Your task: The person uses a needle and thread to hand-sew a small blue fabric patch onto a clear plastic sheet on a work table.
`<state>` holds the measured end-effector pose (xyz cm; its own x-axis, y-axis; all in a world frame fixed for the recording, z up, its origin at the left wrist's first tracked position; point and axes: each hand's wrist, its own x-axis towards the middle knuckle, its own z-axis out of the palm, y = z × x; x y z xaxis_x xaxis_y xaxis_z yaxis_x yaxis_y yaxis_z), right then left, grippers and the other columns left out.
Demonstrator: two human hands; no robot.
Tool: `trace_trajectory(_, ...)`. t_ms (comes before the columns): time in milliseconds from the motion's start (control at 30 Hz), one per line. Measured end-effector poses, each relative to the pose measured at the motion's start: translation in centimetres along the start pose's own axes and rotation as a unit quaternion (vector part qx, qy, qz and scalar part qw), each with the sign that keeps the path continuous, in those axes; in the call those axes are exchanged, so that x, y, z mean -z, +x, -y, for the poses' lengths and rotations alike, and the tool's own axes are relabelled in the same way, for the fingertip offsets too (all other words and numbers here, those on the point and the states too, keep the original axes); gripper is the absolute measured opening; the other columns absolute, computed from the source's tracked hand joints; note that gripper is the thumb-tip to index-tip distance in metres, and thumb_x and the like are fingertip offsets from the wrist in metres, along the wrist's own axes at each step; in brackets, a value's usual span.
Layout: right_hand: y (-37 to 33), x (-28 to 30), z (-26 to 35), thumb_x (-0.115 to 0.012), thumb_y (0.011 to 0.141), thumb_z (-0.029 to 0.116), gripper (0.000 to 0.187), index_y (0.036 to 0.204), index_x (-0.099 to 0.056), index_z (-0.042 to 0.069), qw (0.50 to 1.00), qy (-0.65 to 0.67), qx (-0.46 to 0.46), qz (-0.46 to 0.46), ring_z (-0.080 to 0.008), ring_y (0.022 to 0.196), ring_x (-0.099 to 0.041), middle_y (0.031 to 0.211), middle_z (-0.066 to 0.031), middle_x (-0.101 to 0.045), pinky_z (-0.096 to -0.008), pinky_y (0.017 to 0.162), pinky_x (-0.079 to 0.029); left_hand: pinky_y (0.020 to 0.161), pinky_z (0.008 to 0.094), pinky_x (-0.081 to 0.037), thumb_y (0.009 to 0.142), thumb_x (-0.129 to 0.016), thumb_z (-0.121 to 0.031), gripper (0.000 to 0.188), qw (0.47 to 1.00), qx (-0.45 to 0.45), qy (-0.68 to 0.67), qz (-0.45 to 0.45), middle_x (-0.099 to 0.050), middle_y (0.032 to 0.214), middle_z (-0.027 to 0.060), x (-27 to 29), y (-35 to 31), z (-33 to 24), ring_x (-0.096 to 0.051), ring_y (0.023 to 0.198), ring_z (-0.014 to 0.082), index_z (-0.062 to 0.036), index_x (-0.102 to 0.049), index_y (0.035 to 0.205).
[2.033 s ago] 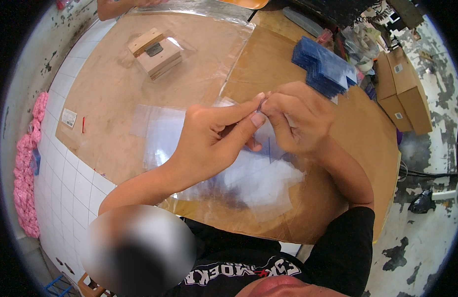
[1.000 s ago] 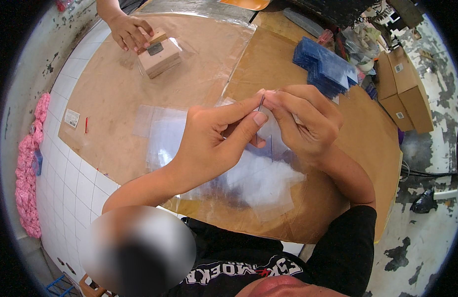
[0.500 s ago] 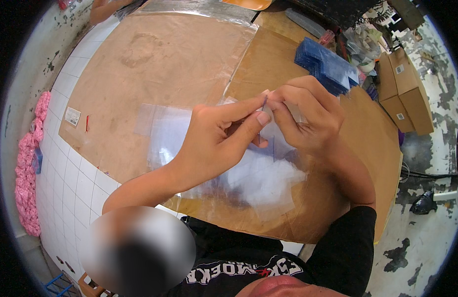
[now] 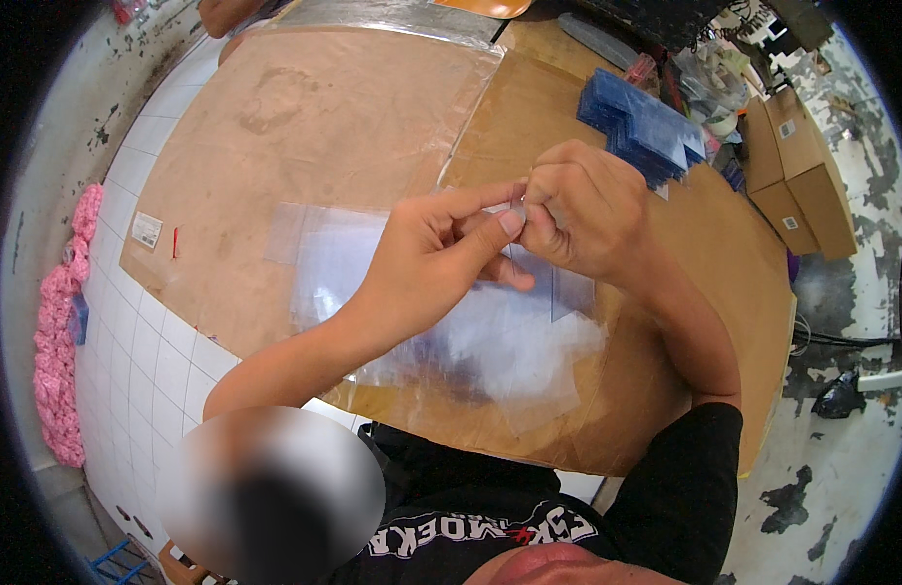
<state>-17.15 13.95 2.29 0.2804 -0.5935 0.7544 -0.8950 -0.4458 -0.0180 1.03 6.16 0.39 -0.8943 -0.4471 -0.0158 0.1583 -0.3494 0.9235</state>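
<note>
Above the worktop, my left hand [image 4: 436,249] and my right hand [image 4: 589,210] meet. Thumb and index finger of the left pinch the upper edge of a clear plastic sheet [image 4: 572,295], while its other fingers curl behind. My right hand is closed on the same edge, its fingers bent tightly and touching the left fingertips. Most of the sheet is hidden behind the hands; a bluish edge shows below them. Underneath lies a loose, overlapping pile of clear plastic sheets [image 4: 529,356], spread across the brown covering [image 4: 246,175] of the worktop.
A stack of bluish plastic pieces [image 4: 631,117] lies at the far right, near cardboard boxes [image 4: 797,171] and plastic bags [image 4: 709,83]. A label [image 4: 147,230] and a small red strip [image 4: 175,243] lie at left. Part of another person's arm [image 4: 227,14] shows at the far left.
My right hand has turned and its fingers have closed down more tightly beside the left fingertips. The sheet's lower part now shows more to the right. My left hand has barely moved.
</note>
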Motion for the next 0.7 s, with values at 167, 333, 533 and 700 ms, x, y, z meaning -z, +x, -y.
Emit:
trace_trajectory(167,0.3,0.1,-0.3,-0.07,0.069,0.004,0.016,0.078,-0.057,0.007,0.997,0.069,-0.031,-0.004,-0.0272,0.07,-0.061,0.078,-0.0091,-0.058,-0.0351,0.058,-0.05,0.069,0.0277,-0.059,0.098,-0.056,-0.008,0.035,0.999,-0.025,0.016,-0.018,-0.07,0.095,0.0133,-0.3,-0.2,-0.8,-0.07,0.074,0.0176,0.0063,-0.054,0.13)
trace_trajectory(333,0.8,0.7,0.5,-0.071,0.071,0.002,0.018,0.085,-0.061,0.006,0.992,0.106,-0.066,-0.014,-0.0278,0.075,-0.063,0.084,-0.0098,-0.061,-0.0355,0.062,-0.051,0.07,0.0271,-0.059,0.098,-0.056,-0.006,0.034,0.997,-0.056,0.041,-0.017,-0.071,0.095,0.014,-0.6,-0.4,-0.9,-0.069,0.074,0.0147,0.0062,-0.055,0.129)
trace_trajectory(533,0.9,0.9,0.7,-0.072,0.072,0.001,0.025,0.095,-0.065,0.004,0.989,0.125,-0.078,-0.022,-0.0276,0.077,-0.064,0.087,-0.0101,-0.063,-0.0348,0.064,-0.052,0.07,0.0275,-0.059,0.098,-0.057,-0.008,0.034,0.997,-0.075,0.03,-0.016,-0.071,0.096,0.0142,-0.6,-0.5,-0.7,-0.068,0.075,0.0142,0.005,-0.055,0.13)
trace_trajectory(700,0.8,1.0,0.5,-0.073,0.075,0.0,0.021,0.094,-0.066,0.003,0.99,0.124,-0.059,-0.02,-0.026,0.076,-0.063,0.086,-0.0105,-0.063,-0.0333,0.064,-0.051,0.07,0.0275,-0.06,0.098,-0.057,-0.009,0.034,0.997,-0.076,0.023,-0.014,-0.07,0.098,0.0145,-0.6,-0.5,-0.6,-0.068,0.075,0.0143,0.0048,-0.055,0.13)
